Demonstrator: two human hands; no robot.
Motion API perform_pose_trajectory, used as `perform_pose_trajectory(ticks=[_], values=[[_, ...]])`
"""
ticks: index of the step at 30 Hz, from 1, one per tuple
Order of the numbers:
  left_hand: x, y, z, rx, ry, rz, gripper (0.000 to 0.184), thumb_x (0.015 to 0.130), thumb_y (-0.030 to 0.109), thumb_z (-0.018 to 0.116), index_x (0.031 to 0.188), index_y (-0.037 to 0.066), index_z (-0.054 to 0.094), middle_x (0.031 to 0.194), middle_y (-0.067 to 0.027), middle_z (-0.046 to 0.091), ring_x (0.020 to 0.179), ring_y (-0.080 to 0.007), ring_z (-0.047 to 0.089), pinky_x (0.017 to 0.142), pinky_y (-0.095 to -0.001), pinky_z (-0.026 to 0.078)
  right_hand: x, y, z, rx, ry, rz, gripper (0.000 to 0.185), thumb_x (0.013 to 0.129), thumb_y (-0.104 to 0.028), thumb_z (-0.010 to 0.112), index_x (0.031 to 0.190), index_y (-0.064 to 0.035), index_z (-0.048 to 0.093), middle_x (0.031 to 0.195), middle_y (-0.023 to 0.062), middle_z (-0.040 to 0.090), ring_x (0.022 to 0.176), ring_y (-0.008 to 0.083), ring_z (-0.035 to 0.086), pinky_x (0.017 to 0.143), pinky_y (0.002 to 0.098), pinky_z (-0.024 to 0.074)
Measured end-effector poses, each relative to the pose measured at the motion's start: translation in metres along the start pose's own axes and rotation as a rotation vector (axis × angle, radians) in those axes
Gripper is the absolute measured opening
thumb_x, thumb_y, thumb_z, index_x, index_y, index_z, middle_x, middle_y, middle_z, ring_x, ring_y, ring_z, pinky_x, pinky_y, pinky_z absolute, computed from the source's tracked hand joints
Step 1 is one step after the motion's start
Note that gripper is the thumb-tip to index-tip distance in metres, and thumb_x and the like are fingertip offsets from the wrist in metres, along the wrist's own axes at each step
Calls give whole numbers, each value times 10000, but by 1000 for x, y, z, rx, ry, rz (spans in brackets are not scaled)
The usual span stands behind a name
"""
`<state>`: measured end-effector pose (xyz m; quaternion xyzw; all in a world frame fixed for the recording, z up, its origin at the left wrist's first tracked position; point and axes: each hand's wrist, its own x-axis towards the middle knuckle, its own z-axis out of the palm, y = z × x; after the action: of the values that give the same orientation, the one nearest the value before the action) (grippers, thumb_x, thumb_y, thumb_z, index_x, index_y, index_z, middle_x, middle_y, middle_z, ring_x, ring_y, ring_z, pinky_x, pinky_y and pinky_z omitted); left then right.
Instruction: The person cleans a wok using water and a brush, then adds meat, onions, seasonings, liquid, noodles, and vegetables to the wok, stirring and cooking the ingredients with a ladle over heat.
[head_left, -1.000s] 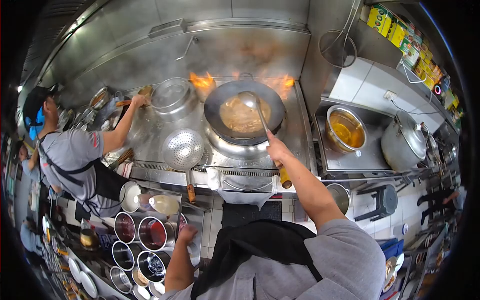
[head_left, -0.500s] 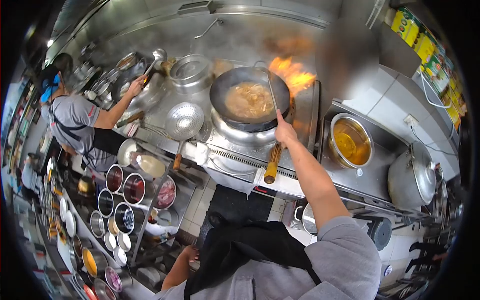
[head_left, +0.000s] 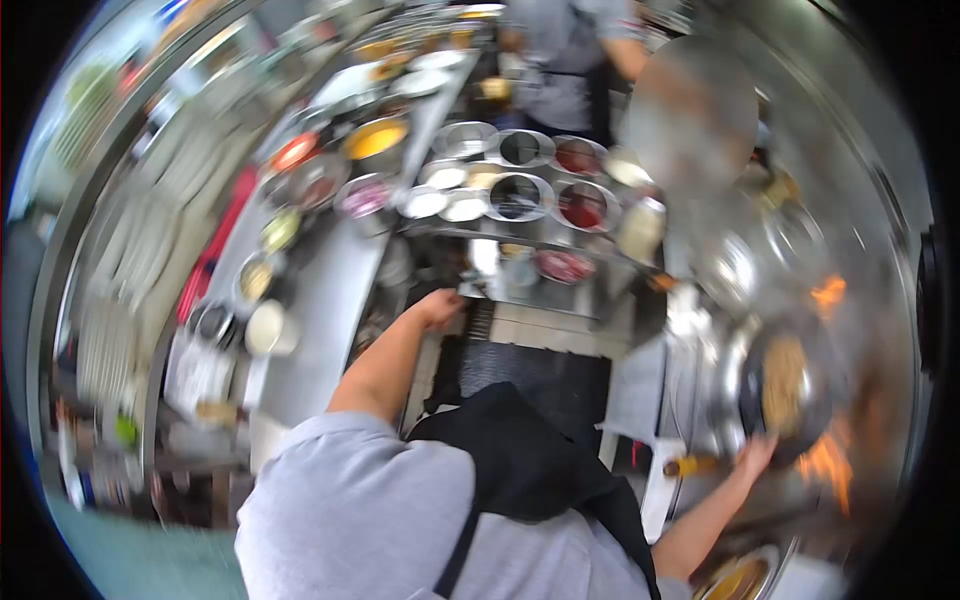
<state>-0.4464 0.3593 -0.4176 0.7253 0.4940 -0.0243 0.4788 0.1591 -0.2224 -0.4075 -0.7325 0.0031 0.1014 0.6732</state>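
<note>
My right hand is closed at the near rim of the dark wok, beside the yellow-handled brush. It was on the ladle's handle half a second ago; the ladle is now lost in blur. Brown food lies in the wok. My left hand reaches forward with curled fingers, by the gap between the long counter and the shelf of metal pots. Whatever it may grip is too blurred to make out. Near it stands a pot of raw meat.
Flames rise beside the wok. Pots of red sauce and dark liquid line the shelf. Beyond it stands a co-worker. Stacked plates fill the left rack. A black mat covers the floor before me.
The view has swung left, bringing the counter and plates in and moving the wok to the right side. My left hand has reached from beside my body out to the counter's edge.
</note>
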Motion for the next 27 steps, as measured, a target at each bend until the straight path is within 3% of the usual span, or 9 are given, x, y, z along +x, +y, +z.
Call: perform_pose_trajectory(ticks=[5,11,13,14,15,18,22,24,27], values=[[-89,-38,-96,-430,623,58,208,862,79,555,1047,14,624,820,-81,678,683,-163,644,609,-324,524,-100,73,46,-665,113,-239,912,767,-3,596,1526,23,92,1381,267,467,1115,342,562,1004,361,429],[-191,-179,-181,-910,1155,-79,229,946,142,542,1147,44,591,950,-98,654,771,-171,648,624,-298,549,-164,35,107,-324,268,-88,825,864,5,538,1552,-68,88,1283,213,526,864,269,597,689,383,530],[-203,-193,-207,-985,1162,-63,248,953,157,544,1163,30,579,975,-102,645,794,-178,649,642,-295,552,-174,16,125,-215,317,32,854,846,18,536,1561,-118,88,1270,206,516,888,262,591,623,378,506],[-205,-197,-220,-1051,1168,-45,270,960,172,545,1178,15,567,1001,-107,636,818,-184,651,660,-293,555,-146,40,112,-101,337,-34,865,828,5,531,1561,-143,96,1035,170,591,741,232,575,515,349,449],[-200,-201,-232,-1066,1169,-44,270,960,172,545,1178,15,567,1001,-107,636,818,-184,651,660,-293,555,-140,32,116,-101,334,-48,865,828,5,531,1561,-143,96,1035,170,591,741,232,575,515,349,449],[-155,-219,-266,-1274,1071,-11,311,980,194,523,1221,-1,528,1020,-124,618,828,-219,668,681,-328,578,-158,-7,147,-65,352,79,808,825,-56,510,1540,-185,158,627,69,451,397,158,369,338,316,268],[-75,-263,-307,-1440,1071,-111,330,985,209,520,1229,-12,495,992,-131,594,817,-253,666,645,-352,581,-246,-64,231,-151,446,54,776,865,-69,516,1535,-199,147,652,75,458,416,154,377,344,312,282],[-46,-270,-323,-1542,1105,-206,438,983,256,553,1299,-26,441,1115,-186,569,916,-294,660,681,-358,596,-220,-40,211,-77,407,17,765,883,-46,517,1534,-172,137,669,71,465,455,152,401,373,306,313],[-18,-275,-347,-1693,1169,-175,383,967,200,574,1256,-5,428,1011,-143,539,854,-306,657,650,-382,587,-223,-43,198,-29,298,10,722,931,7,501,1530,-75,105,714,59,480,563,140,449,472,280,385]])
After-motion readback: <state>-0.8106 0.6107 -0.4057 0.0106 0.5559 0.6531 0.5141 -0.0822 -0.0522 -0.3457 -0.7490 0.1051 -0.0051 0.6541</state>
